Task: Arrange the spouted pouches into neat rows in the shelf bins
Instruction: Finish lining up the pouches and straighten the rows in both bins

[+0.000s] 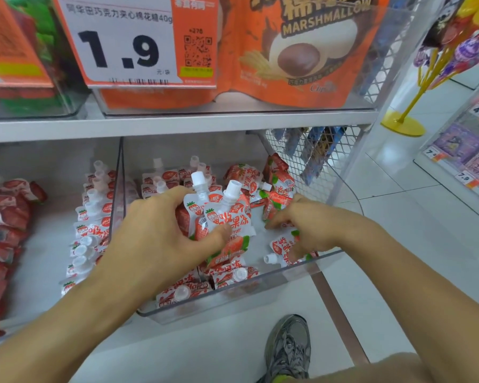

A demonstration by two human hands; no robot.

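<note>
Overall, a white shelf unit (177,125) was observed, with a clear bin (260,283) drawn out on its lower level and a row of pouches (91,217) already stood in line in the neighbouring compartment to the left. Within the clear bin, spouted pouches were found partly ordered along the left and front, while a loose heap (263,186) remained at the rear right. The left hand (152,230) was seen closed around two upright pouches (219,214), thumb pressed on the front face, spouts pointing up and away from the person. The right hand (307,225) was seen with fingers curled down; whether anything was gripped could not be told. A single pouch (284,248) lay flat just beneath it, long axis across the bin, spout (270,259) pointing left toward the left hand. It was judged that the right hand was the nearer to this pouch, and that it would need turning upright before being rowed.
</note>
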